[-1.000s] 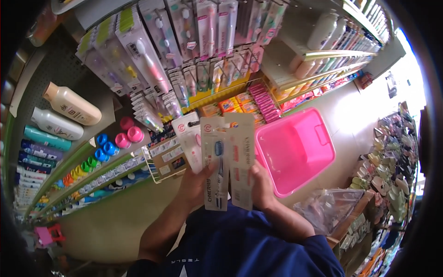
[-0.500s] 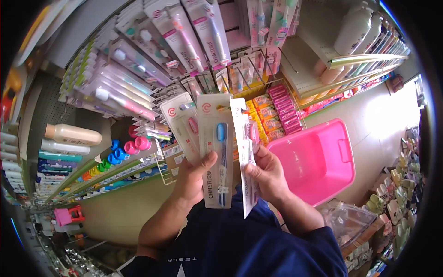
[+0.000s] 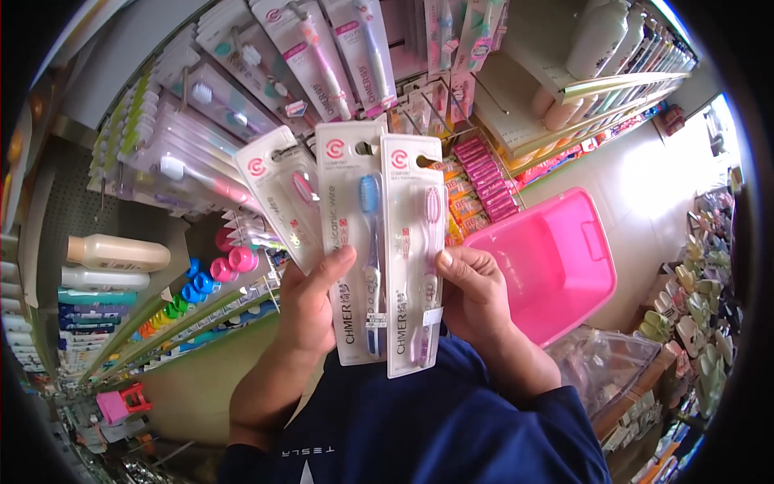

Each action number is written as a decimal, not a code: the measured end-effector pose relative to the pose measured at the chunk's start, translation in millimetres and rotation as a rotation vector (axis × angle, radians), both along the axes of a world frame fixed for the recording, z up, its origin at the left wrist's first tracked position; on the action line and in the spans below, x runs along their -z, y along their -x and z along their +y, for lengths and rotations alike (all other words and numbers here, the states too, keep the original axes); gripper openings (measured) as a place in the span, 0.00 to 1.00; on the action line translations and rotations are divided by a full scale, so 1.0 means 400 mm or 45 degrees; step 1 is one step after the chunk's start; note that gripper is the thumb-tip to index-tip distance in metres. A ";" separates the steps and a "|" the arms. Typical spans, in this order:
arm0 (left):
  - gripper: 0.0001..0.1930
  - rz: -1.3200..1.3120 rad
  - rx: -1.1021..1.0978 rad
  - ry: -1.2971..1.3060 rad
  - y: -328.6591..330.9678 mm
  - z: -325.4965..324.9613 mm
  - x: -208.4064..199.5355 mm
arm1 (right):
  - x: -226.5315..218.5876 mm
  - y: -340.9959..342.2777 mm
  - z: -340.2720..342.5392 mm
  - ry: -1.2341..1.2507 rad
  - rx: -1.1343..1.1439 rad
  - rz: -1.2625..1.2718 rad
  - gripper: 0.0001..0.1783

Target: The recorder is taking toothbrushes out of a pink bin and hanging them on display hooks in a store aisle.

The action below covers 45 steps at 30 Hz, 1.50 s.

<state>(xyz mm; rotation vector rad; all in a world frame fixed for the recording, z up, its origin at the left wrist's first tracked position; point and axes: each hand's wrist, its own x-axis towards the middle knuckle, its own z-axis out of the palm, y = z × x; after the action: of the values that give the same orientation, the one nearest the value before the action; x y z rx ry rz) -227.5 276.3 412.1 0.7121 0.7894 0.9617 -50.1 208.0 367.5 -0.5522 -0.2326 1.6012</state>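
Three packaged toothbrushes are fanned out in front of my chest. My left hand (image 3: 310, 302) is closed on two of them: a pack with a blue toothbrush (image 3: 370, 202) in the middle, and a tilted pack with a pink-headed toothbrush (image 3: 302, 187) behind it at the left. The thumb presses on the middle pack's front. My right hand (image 3: 476, 290) pinches the right edge of a third pack, holding a pink and purple toothbrush (image 3: 431, 210), with its front turned up. That pack slightly overlaps the middle one. The fingers behind the packs are hidden.
Hanging toothbrush packs (image 3: 322, 64) fill a rack ahead. A pink plastic tub (image 3: 556, 266) stands at the right. Bottles (image 3: 121, 252) and colourful caps (image 3: 201, 282) line shelves at the left. Small boxes (image 3: 484, 181) lie under the rack. Slippers (image 3: 685, 335) are at the far right.
The pack in my right hand has turned from edge-on to face up and come against the middle pack. Both hands keep their hold.
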 end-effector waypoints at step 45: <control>0.26 -0.279 0.524 0.103 0.023 -0.007 -0.033 | -0.072 -0.031 0.003 -0.008 0.066 -0.528 0.13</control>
<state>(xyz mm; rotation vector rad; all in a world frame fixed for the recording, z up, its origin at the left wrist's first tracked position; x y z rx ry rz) -236.8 273.4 425.3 0.6531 0.4616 0.6172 -37.7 209.3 396.4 -0.8768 -0.5276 1.4232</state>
